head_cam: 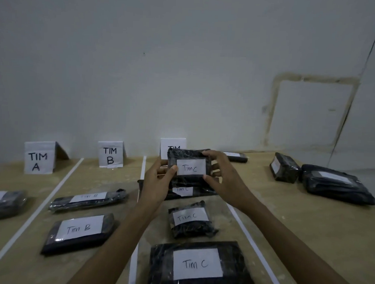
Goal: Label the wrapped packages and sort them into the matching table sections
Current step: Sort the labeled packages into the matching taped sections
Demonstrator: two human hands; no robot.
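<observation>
**Item:** held package [191, 168]; black wrap, white label reading "Tim C", label turned toward the camera; long axis set left to right, across the lane rather than along it.

**Left hand** [157, 181]: fingers curled round the left end; thumb laid on the label's edge.

**Right hand** [223, 179]: fingers wrapped over the right end and top corner; the package is centred between the 2 hands, so neither is the nearer.

**Location:** raised over the far end of the C section, just in front of the TIM C sign [172, 142], which is partly hidden by it; a covered package [181, 190], also marked Tim C, lies directly beneath; whether the 2 touch cannot be told from this angle.

**Section:** bounded by the middle strip [142, 168] and the right strip [249, 235]; a small Tim C package [191, 219] and a large Tim C package [199, 265] are laid nearer the person.

**Judgement:** labelling is taken as done for this item; the set-down spot lies straight below the hands, so only a short lowering is called for, probably onto the covered package; sideways drift toward the middle strip is to be avoided.

**Elsewhere:** TIM A sign [39, 158]; TIM B sign [110, 154]; 2 packages marked Tim B in the B lane, the far Tim B package [88, 199] and the near Tim B package [79, 231]; 2 wrapped packages, a compact one [284, 167] and a flat one [338, 184], are placed on the table [286, 219] outside the right strip, their labels unreadable.
</observation>
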